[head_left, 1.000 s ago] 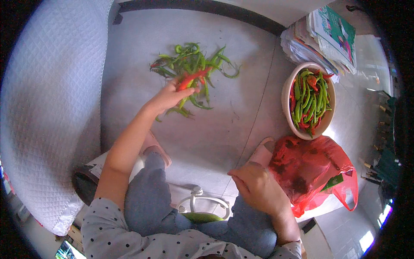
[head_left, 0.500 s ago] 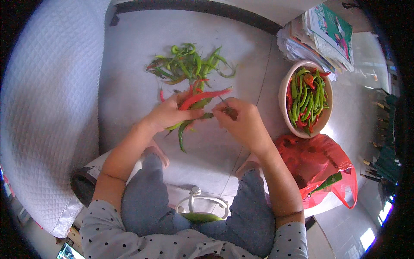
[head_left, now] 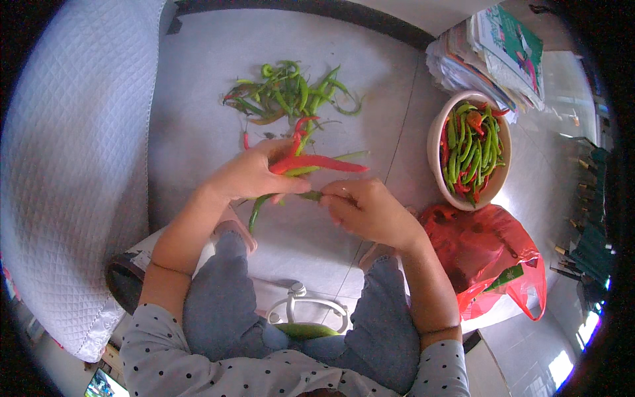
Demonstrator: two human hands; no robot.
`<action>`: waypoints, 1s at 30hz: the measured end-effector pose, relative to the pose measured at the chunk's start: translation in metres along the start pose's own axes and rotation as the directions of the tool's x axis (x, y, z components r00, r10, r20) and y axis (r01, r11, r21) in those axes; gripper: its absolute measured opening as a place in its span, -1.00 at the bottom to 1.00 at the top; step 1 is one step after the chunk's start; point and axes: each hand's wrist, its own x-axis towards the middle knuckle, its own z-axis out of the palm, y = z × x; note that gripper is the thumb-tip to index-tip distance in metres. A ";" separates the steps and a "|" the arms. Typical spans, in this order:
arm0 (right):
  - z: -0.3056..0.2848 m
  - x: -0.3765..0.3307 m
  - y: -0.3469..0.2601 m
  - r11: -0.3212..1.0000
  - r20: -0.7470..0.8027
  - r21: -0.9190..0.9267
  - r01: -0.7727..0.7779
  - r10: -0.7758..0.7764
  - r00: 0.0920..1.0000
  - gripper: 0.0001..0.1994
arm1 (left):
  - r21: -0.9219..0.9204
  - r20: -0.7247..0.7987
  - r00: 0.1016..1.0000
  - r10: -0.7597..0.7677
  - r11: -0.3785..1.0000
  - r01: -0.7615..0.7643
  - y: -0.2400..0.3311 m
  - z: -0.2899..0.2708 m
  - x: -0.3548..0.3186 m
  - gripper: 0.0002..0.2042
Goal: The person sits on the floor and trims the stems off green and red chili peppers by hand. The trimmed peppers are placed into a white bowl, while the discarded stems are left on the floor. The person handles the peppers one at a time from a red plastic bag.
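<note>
My left hand (head_left: pixel 248 175) grips a bunch of long chili peppers (head_left: pixel 317 163), red and green, above the grey floor. My right hand (head_left: pixel 367 210) pinches the end of a green pepper (head_left: pixel 264 202) that hangs from the same bunch, right beside the left hand. Further out on the floor lies a loose pile of green chilies (head_left: pixel 291 96) with a few red ones. A cream bowl (head_left: pixel 438 142) at the right holds several green and red chilies.
A red plastic bag (head_left: pixel 489 255) lies by my right knee. Stacked papers (head_left: pixel 489 53) sit beyond the bowl. A white quilted cover (head_left: pixel 66 165) fills the left side. A white stool frame (head_left: pixel 307 304) shows between my knees.
My left hand lifted a bunch of chilies off the pile and drew it nearer. My right hand came over from the red bag and met it at a green pepper.
</note>
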 end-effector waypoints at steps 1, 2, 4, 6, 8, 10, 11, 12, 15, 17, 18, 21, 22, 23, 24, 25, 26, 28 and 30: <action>-0.002 -0.001 -0.003 0.988 0.065 0.143 -0.059 0.050 0.997 -0.85 | -0.054 0.034 0.999 -0.004 0.999 0.006 0.002 -0.002 -0.002 -0.68; -0.002 -0.002 -0.002 0.977 0.085 0.197 -0.075 0.060 0.995 -0.84 | -0.108 0.068 0.998 -0.006 0.994 0.013 0.003 -0.003 -0.003 -0.67; -0.003 -0.002 -0.002 0.948 0.122 0.297 -0.110 0.077 0.990 -0.82 | -0.218 0.130 0.991 0.007 0.976 0.022 0.008 -0.002 -0.005 -0.74; -0.005 -0.003 -0.001 0.926 0.170 0.365 -0.100 0.039 0.985 -0.82 | -0.272 0.173 0.985 0.011 0.962 0.037 0.009 -0.003 -0.006 -0.75; -0.010 -0.006 -0.002 0.894 0.169 0.435 -0.112 0.041 0.985 -0.82 | -0.272 0.198 0.980 0.000 0.961 0.055 0.007 -0.008 -0.006 -0.70; -0.018 -0.012 -0.003 0.851 0.127 0.508 -0.136 0.083 0.988 -0.81 | -0.292 0.197 0.980 0.028 0.956 0.032 0.001 -0.017 -0.007 -0.71; -0.024 -0.011 -0.002 0.884 0.100 0.452 -0.116 0.079 0.992 -0.78 | -0.301 0.196 0.980 0.041 0.953 0.020 0.000 -0.020 -0.008 -0.72; -0.027 -0.008 0.000 0.886 0.041 0.456 -0.084 0.074 0.996 -0.77 | -0.284 0.224 0.974 0.013 0.957 0.053 0.002 -0.018 -0.008 -0.73; -0.022 0.001 0.012 0.795 -0.092 0.607 0.009 0.059 0.994 -0.75 | -0.216 0.280 0.958 -0.060 0.969 0.123 0.006 -0.012 -0.009 -0.76; -0.027 0.003 0.006 0.781 0.006 0.608 -0.141 0.172 0.985 -0.76 | -0.152 0.285 0.954 -0.089 0.979 0.137 0.002 -0.008 -0.006 -0.78; -0.029 0.003 0.002 0.768 0.052 0.603 -0.215 0.231 0.972 -0.77 | -0.131 0.254 0.961 -0.114 0.980 0.151 0.003 -0.004 -0.007 -0.77; -0.022 0.006 0.011 0.964 0.223 0.260 -0.057 -0.003 0.975 -0.80 | -0.016 0.188 0.961 -0.203 0.978 0.210 0.012 0.005 -0.007 -0.76; -0.020 0.004 0.009 0.987 0.187 0.154 -0.036 0.007 0.982 -0.80 | 0.058 0.182 0.952 -0.245 0.969 0.238 0.021 0.008 -0.008 -0.75; -0.016 0.000 0.003 0.999 0.149 0.046 -0.020 0.013 0.989 -0.79 | 0.132 0.175 0.942 -0.286 0.955 0.265 0.026 0.009 -0.007 -0.74; -0.011 -0.002 -0.003 0.998 0.116 -0.061 0.002 0.006 0.993 -0.79 | 0.116 0.182 0.945 -0.272 0.960 0.254 0.019 0.007 -0.006 -0.74; -0.006 -0.003 -0.005 0.992 0.059 -0.096 0.082 -0.076 0.995 -0.79 | 0.098 0.191 0.948 -0.255 0.966 0.240 0.006 0.005 -0.003 -0.73; -0.002 -0.004 -0.006 0.978 0.004 -0.135 0.159 -0.159 0.987 -0.79 | 0.080 0.201 0.951 -0.237 0.971 0.225 -0.003 0.003 -0.002 -0.73; 0.001 -0.005 -0.007 0.961 -0.059 -0.196 0.195 -0.210 0.976 -0.79 | 0.067 0.221 0.952 -0.212 0.977 0.202 -0.007 0.000 -0.002 -0.73; 0.002 -0.006 -0.009 0.965 -0.081 -0.231 0.128 -0.150 0.985 -0.79 | 0.061 0.240 0.952 -0.190 0.982 0.180 -0.007 0.000 -0.002 -0.74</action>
